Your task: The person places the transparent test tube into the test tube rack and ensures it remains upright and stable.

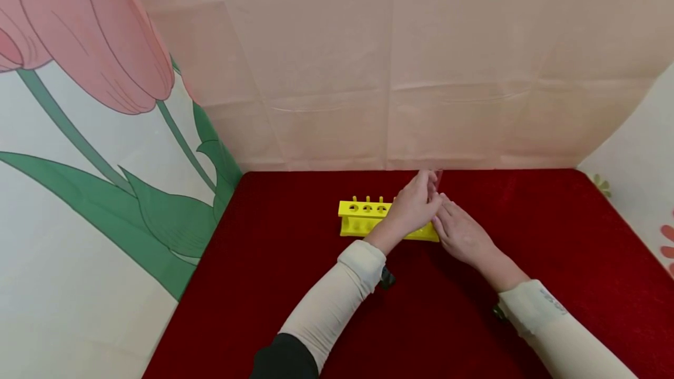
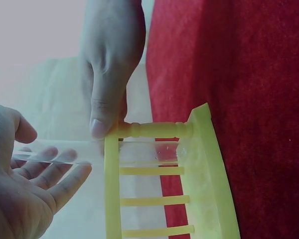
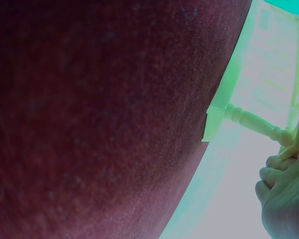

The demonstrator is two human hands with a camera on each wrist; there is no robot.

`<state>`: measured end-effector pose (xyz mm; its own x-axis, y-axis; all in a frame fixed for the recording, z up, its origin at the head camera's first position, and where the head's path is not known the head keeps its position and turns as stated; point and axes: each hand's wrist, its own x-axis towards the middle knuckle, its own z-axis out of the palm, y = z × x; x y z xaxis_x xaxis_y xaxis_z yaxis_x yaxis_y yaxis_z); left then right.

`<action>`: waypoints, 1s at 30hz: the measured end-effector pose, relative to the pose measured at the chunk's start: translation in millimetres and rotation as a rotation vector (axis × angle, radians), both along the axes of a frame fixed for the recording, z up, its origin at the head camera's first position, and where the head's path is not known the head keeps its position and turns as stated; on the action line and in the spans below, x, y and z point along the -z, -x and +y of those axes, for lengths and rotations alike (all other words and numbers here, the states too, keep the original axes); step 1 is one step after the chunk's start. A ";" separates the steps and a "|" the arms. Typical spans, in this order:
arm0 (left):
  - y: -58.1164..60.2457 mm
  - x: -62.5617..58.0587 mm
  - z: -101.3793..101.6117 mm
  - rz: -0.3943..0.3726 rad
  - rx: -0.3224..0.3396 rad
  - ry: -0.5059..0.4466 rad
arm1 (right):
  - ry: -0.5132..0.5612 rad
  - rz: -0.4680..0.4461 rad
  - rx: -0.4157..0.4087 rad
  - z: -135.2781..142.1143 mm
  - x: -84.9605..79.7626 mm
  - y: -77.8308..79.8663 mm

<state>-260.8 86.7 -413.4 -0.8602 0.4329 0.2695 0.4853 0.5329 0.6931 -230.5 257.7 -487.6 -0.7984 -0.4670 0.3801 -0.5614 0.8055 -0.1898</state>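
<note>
A yellow test tube rack (image 1: 347, 209) stands upright on the table, with pegs along its back and round holes in its top plate. A clear test tube (image 2: 139, 153) goes down through the hole at its right end, its rounded bottom by the base plate. My left hand (image 1: 412, 206) holds the tube's upper part, thumb on one side and fingers curved along the other. At the rack's right end, my right hand (image 1: 463, 233) grips the top plate's corner, as the right wrist view shows with curled fingers (image 3: 274, 177). In the head view the left hand hides part of the rack.
A dark red cloth (image 1: 295, 285) covers the table. Behind it hangs a plain beige curtain (image 1: 326, 63), with a tulip-printed sheet (image 1: 95, 40) on the left and a pale printed sheet (image 1: 645, 151) on the right.
</note>
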 end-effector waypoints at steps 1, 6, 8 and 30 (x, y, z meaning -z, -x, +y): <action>0.0 0.4 0.0 0.004 0.000 0.001 | 0.000 -0.002 0.000 -0.1 -0.1 -0.2; -0.2 1.9 -0.4 0.011 0.007 -0.005 | 0.005 -0.019 0.004 -0.5 -0.2 -0.9; -0.2 2.3 -0.5 0.011 0.010 -0.007 | 0.008 -0.025 0.005 -0.5 -0.3 -1.4; -0.5 8.1 1.1 -0.002 0.003 -0.001 | 0.006 -0.061 0.026 -2.5 -3.6 -4.7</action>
<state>-260.3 87.8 -421.5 -0.8593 0.4354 0.2684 0.4857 0.5304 0.6948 -225.7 255.2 -484.0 -0.8319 -0.4440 0.3328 -0.5278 0.8183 -0.2275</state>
